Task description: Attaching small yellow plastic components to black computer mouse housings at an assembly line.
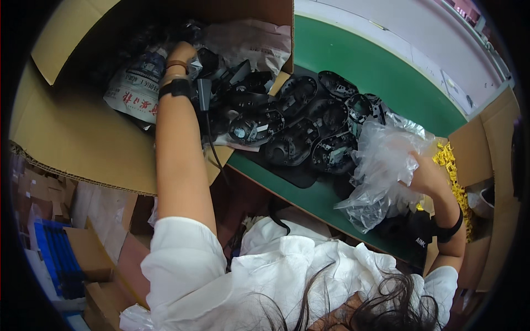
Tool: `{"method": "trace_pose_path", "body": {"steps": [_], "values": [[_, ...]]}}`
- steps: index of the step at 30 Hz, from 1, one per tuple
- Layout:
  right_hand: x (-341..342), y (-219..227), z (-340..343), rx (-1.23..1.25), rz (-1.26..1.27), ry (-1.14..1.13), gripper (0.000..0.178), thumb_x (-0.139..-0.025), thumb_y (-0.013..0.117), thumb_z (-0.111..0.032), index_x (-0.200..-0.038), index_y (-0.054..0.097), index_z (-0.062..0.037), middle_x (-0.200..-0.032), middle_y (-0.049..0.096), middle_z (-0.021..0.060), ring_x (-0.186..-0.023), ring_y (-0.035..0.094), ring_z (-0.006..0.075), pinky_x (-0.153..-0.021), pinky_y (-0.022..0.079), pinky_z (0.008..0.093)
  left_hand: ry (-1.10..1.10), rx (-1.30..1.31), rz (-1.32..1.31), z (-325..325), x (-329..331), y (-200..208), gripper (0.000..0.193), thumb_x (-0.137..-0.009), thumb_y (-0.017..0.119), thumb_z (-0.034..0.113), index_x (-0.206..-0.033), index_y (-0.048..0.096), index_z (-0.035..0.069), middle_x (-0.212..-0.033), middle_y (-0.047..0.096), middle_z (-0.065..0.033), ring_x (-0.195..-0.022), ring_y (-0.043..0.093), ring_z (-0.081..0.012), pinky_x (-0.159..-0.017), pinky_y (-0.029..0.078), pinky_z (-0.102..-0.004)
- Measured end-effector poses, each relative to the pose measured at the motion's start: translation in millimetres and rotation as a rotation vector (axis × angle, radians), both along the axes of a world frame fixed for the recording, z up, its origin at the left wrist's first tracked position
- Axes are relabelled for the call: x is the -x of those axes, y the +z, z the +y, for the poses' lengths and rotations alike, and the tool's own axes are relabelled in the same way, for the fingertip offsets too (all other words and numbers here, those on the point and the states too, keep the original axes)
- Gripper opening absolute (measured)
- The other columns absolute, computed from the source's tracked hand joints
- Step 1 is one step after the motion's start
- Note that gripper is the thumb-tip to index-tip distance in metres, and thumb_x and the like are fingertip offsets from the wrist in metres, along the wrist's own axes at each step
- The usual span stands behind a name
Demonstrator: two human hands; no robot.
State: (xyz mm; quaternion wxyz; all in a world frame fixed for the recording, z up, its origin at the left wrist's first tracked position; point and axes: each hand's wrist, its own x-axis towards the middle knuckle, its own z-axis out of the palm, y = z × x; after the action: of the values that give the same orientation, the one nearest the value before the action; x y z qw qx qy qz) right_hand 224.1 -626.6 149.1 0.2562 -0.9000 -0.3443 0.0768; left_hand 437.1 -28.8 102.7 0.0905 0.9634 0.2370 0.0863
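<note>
My left hand (182, 53) reaches deep into a tilted cardboard box (72, 146), among clear plastic wrap, newspaper (132, 96) and black plastic parts. Its fingers are out of sight, so what they touch cannot be made out. A crumpled bunch of clear plastic bags (381, 160) is in my right hand (426, 172), over the right part of the green table. Between the hands lie several black oval plastic shells (292, 140) with open insides, some spilling from the box mouth onto a dark mat.
The green table (381, 60) runs along a pale wall. At the right, an open carton (480, 143) stands beside many small yellow pieces (446, 157). A black cable (212, 146) hangs near my left forearm. Blue items (55, 256) and more cartons sit low at the left.
</note>
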Motion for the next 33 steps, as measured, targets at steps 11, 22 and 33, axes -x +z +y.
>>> {"method": "trace_pose_path", "body": {"steps": [11,22,33], "values": [[0.6,3.2,4.6,-0.009,-0.099,0.085,0.038,-0.069,0.069,-0.009,-0.106,0.061,-0.0039,-0.109,0.061,0.0151,-0.1,0.057,0.033,-0.09,0.044,0.0375,-0.257,0.358,-0.418,-21.6,-11.1,6.2,0.03,-0.083,0.056,0.025,-0.095,0.066,-0.001,-0.096,0.066,-0.0152,-0.088,0.062,-0.0277,-0.078,0.047,-0.0352],[1.3,3.1,6.5,-0.09,-0.077,0.031,0.04,-0.066,0.072,-0.01,-0.104,0.061,-0.0025,-0.105,0.062,0.0151,-0.097,0.059,0.0319,-0.089,0.045,0.0376,0.033,0.98,-1.407,-42.6,38.5,89.8,0.031,-0.09,0.048,0.023,-0.094,0.065,-0.003,-0.09,0.065,-0.0055,-0.075,0.06,-0.0175,-0.071,0.049,-0.0309],[8.6,8.0,8.5,-0.018,-0.1,0.053,0.038,-0.068,0.069,-0.007,-0.105,0.061,-0.0014,-0.107,0.062,0.0155,-0.097,0.059,0.0318,-0.087,0.046,0.036,-0.279,0.218,0.17,-21.0,-16.2,27.0,0.05,-0.068,0.074,0.04,-0.104,0.067,0.006,-0.111,0.062,-0.0194,-0.106,0.058,-0.0317,-0.091,0.043,-0.0406]]}}
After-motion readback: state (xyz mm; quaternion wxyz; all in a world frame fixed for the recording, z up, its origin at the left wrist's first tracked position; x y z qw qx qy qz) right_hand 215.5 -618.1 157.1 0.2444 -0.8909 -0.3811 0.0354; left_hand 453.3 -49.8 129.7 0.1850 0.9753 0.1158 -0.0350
